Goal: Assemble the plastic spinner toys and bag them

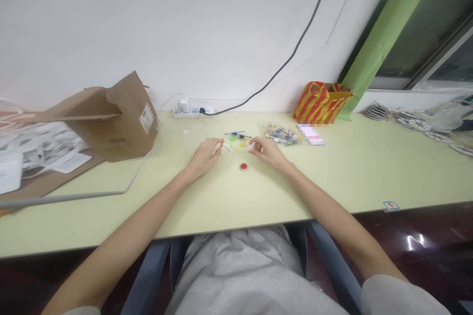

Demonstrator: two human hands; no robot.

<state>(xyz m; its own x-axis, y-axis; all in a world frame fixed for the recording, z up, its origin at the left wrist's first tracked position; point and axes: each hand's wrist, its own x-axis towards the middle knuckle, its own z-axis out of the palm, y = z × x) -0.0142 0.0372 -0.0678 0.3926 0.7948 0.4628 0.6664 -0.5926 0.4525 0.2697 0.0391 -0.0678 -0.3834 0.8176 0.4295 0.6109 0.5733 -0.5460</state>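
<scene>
My left hand [204, 158] rests low over the table, its fingertips closed on a small red plastic piece [222, 143]. A short white stick [228, 147] lies just beside those fingertips. Opposite it, my right hand [271, 153] has its fingers curled in a pinch around a small whitish piece [252, 146], too small to name. Between and beyond the hands lie small plastic parts: blue [234, 133], black [242, 137], green [232, 139] and yellow [241, 146]. Nearer to me is a small round red-topped disc [243, 167].
Clear bags of colourful parts [281, 134] lie right of the hands, by a striped red-yellow bag [320, 103]. An open cardboard box [127, 125] and a grey tube [92, 197] occupy the left. A power strip [192, 112] sits against the wall; reels [410, 120] lie far right.
</scene>
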